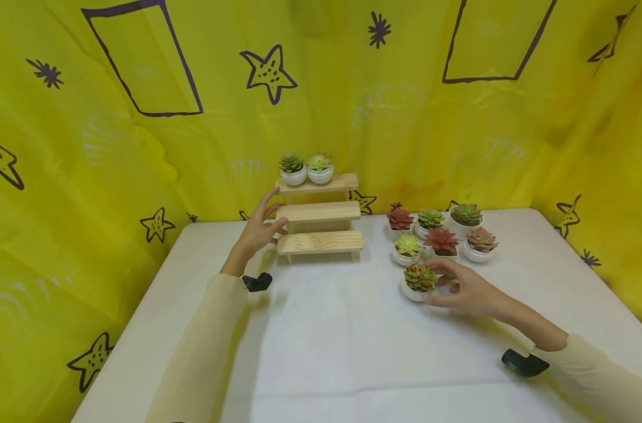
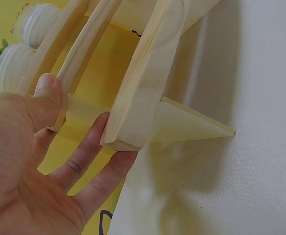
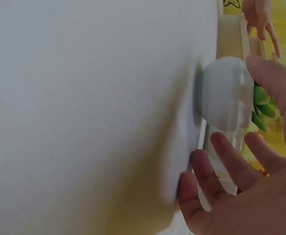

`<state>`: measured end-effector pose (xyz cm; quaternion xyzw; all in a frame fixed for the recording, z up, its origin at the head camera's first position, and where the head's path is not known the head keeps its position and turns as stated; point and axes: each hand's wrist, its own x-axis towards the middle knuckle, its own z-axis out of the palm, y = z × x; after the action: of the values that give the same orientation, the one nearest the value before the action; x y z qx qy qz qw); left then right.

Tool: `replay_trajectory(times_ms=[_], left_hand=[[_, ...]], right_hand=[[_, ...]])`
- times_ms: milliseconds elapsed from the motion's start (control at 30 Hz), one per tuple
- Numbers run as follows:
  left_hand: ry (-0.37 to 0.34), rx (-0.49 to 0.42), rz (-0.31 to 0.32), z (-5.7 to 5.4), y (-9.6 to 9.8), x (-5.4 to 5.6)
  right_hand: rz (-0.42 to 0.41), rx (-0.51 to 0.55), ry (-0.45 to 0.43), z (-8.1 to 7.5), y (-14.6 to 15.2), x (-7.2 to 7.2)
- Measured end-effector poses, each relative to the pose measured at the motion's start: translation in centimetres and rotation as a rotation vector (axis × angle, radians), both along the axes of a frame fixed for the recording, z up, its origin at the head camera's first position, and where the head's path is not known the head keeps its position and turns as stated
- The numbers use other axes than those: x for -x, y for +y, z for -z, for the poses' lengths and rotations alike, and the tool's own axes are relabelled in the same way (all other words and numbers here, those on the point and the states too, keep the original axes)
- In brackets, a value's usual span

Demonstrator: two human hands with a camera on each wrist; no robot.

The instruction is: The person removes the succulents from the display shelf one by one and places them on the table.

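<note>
At the left end of a three-tier wooden stand (image 1: pixel 321 242), my left hand (image 1: pixel 256 233) holds its edge. In the left wrist view the thumb lies on the middle plank (image 2: pixel 86 44), with fingers against the end of the lowest plank (image 2: pixel 133 98). Two potted succulents, a dark green one (image 1: pixel 292 169) and a pale green one (image 1: pixel 319 168), stand side by side on the top tier. My right hand (image 1: pixel 466 288) is beside a red-green potted succulent (image 1: pixel 419 282) on the table. Its thumb is at the white pot (image 3: pixel 226 93); the other fingers are spread, apparently just off it.
Behind the right hand stand several more potted succulents, among them red ones (image 1: pixel 441 241), a lime one (image 1: pixel 407 247), a pink one (image 1: pixel 481 242) and a green one (image 1: pixel 466 215). A white cloth covers the table (image 1: pixel 310 346). A yellow patterned curtain (image 1: pixel 321 129) hangs behind it.
</note>
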<state>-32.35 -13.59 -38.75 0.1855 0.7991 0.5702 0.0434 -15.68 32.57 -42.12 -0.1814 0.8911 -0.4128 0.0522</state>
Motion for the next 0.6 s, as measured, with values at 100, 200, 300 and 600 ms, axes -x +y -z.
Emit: replay_trajectory(times_ms=[100, 200, 300, 600], left_hand=[[0.004, -0.001, -0.002, 0.1, 0.0, 0.0], [0.004, 0.000, -0.005, 0.1, 0.0, 0.0], [-0.003, -0.001, -0.009, 0.2, 0.1, 0.0], [-0.011, -0.015, -0.006, 0.3, 0.0, 0.1]], right_hand=[[-0.043, 0.020, 0.008, -0.5, 0.4, 0.0], [-0.082, 0.035, 0.024, -1.3, 0.7, -0.1], [-0.100, 0.037, 0.040, -2.0, 0.9, -0.3], [-0.078, 0.009, 0.056, -3.4, 1.3, -0.3]])
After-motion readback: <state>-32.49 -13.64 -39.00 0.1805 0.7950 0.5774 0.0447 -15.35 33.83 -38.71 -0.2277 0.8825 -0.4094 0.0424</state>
